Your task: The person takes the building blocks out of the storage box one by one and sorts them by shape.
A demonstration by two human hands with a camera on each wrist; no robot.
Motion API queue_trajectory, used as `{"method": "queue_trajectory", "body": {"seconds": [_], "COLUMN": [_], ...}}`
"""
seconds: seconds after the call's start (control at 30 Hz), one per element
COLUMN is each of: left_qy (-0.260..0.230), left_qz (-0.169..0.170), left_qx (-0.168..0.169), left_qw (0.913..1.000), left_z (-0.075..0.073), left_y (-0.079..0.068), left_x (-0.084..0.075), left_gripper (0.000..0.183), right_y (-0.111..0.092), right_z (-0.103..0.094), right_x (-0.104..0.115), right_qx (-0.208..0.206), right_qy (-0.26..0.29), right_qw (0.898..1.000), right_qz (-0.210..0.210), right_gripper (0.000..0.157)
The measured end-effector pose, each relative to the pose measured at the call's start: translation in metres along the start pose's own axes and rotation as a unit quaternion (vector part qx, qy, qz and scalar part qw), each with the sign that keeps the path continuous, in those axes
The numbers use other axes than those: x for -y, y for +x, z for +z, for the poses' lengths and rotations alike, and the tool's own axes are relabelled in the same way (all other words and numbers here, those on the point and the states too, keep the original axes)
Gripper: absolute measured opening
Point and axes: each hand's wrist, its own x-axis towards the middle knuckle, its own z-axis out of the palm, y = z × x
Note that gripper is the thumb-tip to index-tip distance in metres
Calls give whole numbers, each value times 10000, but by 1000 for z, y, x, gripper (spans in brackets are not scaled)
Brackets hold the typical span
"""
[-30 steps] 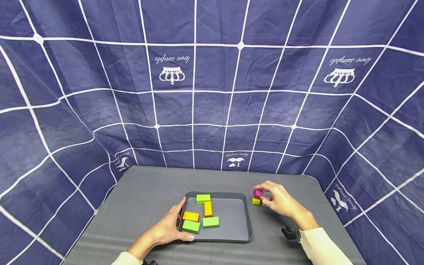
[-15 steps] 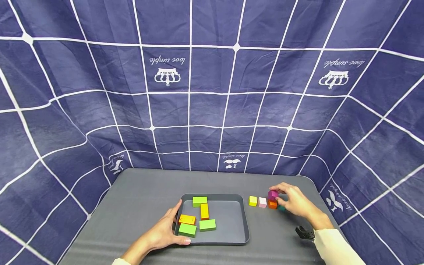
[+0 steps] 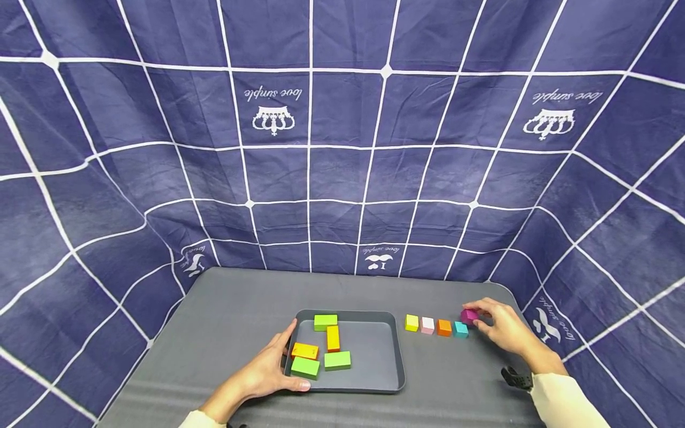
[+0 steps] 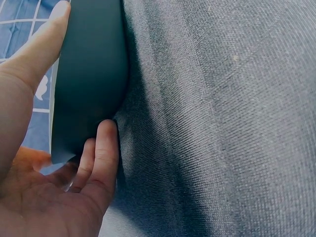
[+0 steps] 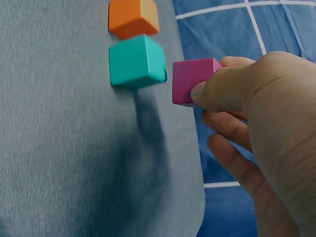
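My right hand (image 3: 503, 326) pinches a magenta cube (image 5: 190, 81) between thumb and fingers. In the right wrist view the cube is raised beside a teal cube (image 5: 131, 64), with a gap between them. To its left a row runs on: the teal cube, an orange cube (image 3: 443, 328), a pale pink cube (image 3: 427, 326) and a yellow cube (image 3: 411, 323). My left hand (image 3: 262, 371) grips the near left corner of a grey tray (image 3: 374, 356), thumb along the front side and fingers at the left wall.
Inside the tray lie three green blocks (image 3: 338, 361) and two yellow-orange blocks (image 3: 333, 339), mostly toward its left half. A grey cloth-covered table (image 3: 241, 303) ends at a blue curtain (image 3: 342, 178) with white lines, which stands behind and at both sides.
My right hand has carried the magenta cube rightward, past the yellow, pink, orange and teal cubes, uncovering them. My left hand stays at the tray.
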Motion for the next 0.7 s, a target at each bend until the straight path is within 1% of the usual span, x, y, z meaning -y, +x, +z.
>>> {"method": "queue_trajectory", "body": {"seconds": [0.27, 0.53, 0.7], "left_qy": [43, 145, 133], "left_qz": [-49, -90, -121], "left_qx": [-11, -54, -37], "left_qw": [10000, 9998, 9998], "left_z": [0, 0, -1], "left_y": [-1, -2, -2], "left_x": [0, -3, -4], "left_gripper": [147, 147, 147], "right_y": [-13, -23, -24], "right_z": [-1, 7, 9], "right_x": [-9, -12, -11], "right_qx": [4, 400, 358], "right_qy": [-130, 159, 247], "right_qw": [9999, 9987, 9986], "right_qz": [-65, 269, 312], "right_gripper": [51, 44, 43]}}
